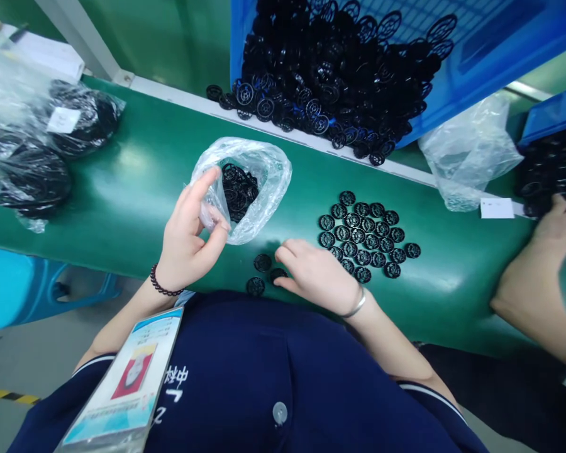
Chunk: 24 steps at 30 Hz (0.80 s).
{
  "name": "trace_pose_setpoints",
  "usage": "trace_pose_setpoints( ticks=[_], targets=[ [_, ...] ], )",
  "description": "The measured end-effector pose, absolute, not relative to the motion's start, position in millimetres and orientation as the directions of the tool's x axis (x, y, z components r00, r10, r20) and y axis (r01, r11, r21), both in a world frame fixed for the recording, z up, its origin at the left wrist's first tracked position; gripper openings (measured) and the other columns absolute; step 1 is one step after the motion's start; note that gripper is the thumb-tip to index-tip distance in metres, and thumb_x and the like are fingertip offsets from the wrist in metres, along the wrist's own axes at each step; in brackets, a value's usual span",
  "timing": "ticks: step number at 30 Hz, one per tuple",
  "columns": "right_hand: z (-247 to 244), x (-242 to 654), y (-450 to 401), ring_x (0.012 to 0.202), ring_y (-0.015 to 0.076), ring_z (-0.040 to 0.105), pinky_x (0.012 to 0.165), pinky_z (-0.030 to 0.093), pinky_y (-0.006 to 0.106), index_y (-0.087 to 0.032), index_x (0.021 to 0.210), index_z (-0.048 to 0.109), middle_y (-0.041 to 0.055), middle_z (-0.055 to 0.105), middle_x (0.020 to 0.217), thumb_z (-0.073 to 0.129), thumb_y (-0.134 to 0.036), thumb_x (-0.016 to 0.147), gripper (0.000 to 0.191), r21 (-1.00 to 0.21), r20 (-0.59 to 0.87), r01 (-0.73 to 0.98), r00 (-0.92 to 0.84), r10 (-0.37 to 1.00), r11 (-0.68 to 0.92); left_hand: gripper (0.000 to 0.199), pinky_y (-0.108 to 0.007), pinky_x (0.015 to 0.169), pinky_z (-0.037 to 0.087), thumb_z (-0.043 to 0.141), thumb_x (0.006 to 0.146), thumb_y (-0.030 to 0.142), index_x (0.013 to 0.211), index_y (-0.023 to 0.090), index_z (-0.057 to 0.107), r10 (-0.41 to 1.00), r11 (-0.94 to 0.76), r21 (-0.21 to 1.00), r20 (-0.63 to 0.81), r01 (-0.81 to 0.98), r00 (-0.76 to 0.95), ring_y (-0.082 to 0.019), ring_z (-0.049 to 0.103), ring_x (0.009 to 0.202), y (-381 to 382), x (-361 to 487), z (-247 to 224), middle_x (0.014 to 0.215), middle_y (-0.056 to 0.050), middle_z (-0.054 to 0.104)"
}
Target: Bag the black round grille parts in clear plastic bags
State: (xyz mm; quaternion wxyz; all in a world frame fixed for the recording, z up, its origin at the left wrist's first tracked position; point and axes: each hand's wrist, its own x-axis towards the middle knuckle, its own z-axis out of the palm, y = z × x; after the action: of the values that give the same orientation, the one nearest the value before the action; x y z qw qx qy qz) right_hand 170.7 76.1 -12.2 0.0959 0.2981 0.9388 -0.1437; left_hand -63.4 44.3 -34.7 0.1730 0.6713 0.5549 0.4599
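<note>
My left hand point(188, 229) grips the near left rim of an open clear plastic bag point(271, 182), thumb and fingers pinching the film. Black round spoked parts point(238, 192) lie inside the bag. To the right, my right hand point(316, 277) is over the green table with its fingers bent together beside a black disc point(278, 275); whether they grip it is hidden. Two more discs point(263, 262) lie just left of that one. Several black discs point(368, 241) are spread flat in a cluster beyond my right hand.
A blue crate point(490, 56) tipped towards the table spills black parts at the back. Filled bags point(23, 170) lie at the left, near a blue stool point(9, 283). An empty-looking bag point(471, 151) and a white label point(497, 208) are at right, beside another person's arm point(538, 270).
</note>
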Motion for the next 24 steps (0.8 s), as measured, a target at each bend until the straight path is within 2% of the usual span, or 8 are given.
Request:
trace_pose_setpoints(
  ticks=[2, 5, 10, 16, 18, 22, 24],
  targets=[
    [-25, 176, 65, 0.088, 0.0232, 0.056, 0.064, 0.049, 0.030, -0.017, 0.091, 0.057, 0.0089, 0.060, 0.096, 0.080, -0.033, 0.074, 0.033, -0.196, -0.359, 0.613, -0.771, 0.525, 0.766, 0.060, -0.048, 0.090, 0.057, 0.053, 0.092, 0.040, 0.146, 0.030, 0.030, 0.900, -0.323, 0.738, 0.433, 0.593, -0.048, -0.030, 0.061, 0.111, 46, -64, -36, 0.142, -0.014, 0.045],
    [-32, 177, 58, 0.089, 0.0228, 0.056, 0.063, 0.048, 0.029, -0.016, 0.096, 0.058, 0.0084, 0.060, 0.097, 0.077, -0.026, 0.076, 0.029, -0.200, -0.404, 0.640, -0.744, 0.532, 0.742, 0.059, -0.050, 0.094, 0.055, 0.052, 0.092, 0.041, 0.146, 0.030, 0.030, 0.897, -0.333, 0.726, 0.441, 0.602, -0.036, -0.032, 0.058, 0.117, 49, -63, -34, 0.144, -0.013, 0.043],
    [-28, 161, 64, 0.095, 0.0223, 0.054, 0.066, 0.048, 0.029, -0.019, 0.121, 0.056, 0.0103, 0.057, 0.107, 0.057, -0.015, 0.087, 0.035, -0.249, -0.281, 0.600, -0.796, 0.536, 0.760, 0.059, -0.051, 0.097, 0.053, 0.053, 0.092, 0.039, 0.145, 0.028, 0.031, 0.890, -0.360, 0.703, 0.456, 0.614, 0.000, -0.032, 0.057, 0.119, 50, -61, -29, 0.143, -0.013, 0.045],
    [-31, 145, 74, 0.094, 0.0234, 0.053, 0.069, 0.050, 0.031, -0.016, 0.100, 0.064, 0.0117, 0.059, 0.104, 0.053, -0.010, 0.086, 0.019, -0.242, -0.372, 0.535, -0.822, 0.432, 0.809, 0.061, -0.041, 0.085, 0.059, 0.054, 0.091, 0.031, 0.147, 0.026, 0.030, 0.899, -0.324, 0.743, 0.435, 0.586, -0.055, -0.024, 0.065, 0.100, 39, -64, -31, 0.145, -0.014, 0.042],
    [-18, 146, 80, 0.095, 0.0234, 0.054, 0.072, 0.051, 0.032, -0.016, 0.103, 0.064, 0.0119, 0.060, 0.104, 0.053, -0.013, 0.087, 0.019, -0.277, -0.290, 0.503, -0.856, 0.428, 0.819, 0.061, -0.036, 0.078, 0.060, 0.053, 0.092, 0.028, 0.148, 0.027, 0.029, 0.911, -0.303, 0.766, 0.408, 0.567, -0.064, -0.020, 0.067, 0.088, 36, -64, -32, 0.142, -0.014, 0.044],
    [14, 140, 94, 0.108, 0.0243, 0.052, 0.088, 0.050, 0.038, -0.018, 0.118, 0.059, 0.0120, 0.058, 0.117, 0.049, -0.019, 0.093, 0.027, -0.345, 0.135, 0.439, -0.851, 0.507, 0.830, 0.060, -0.033, 0.073, 0.060, 0.052, 0.092, 0.028, 0.148, 0.028, 0.028, 0.927, -0.291, 0.786, 0.374, 0.545, -0.043, -0.016, 0.067, 0.077, 36, -60, -32, 0.133, -0.013, 0.051],
    [23, 140, 102, 0.115, 0.0258, 0.050, 0.092, 0.048, 0.041, -0.021, 0.124, 0.055, 0.0117, 0.055, 0.124, 0.050, -0.021, 0.094, 0.031, -0.339, 0.273, 0.449, -0.794, 0.544, 0.826, 0.060, -0.034, 0.074, 0.060, 0.053, 0.092, 0.029, 0.147, 0.027, 0.030, 0.923, -0.294, 0.783, 0.382, 0.548, -0.050, -0.015, 0.067, 0.076, 38, -58, -31, 0.134, -0.013, 0.051]
  ],
)
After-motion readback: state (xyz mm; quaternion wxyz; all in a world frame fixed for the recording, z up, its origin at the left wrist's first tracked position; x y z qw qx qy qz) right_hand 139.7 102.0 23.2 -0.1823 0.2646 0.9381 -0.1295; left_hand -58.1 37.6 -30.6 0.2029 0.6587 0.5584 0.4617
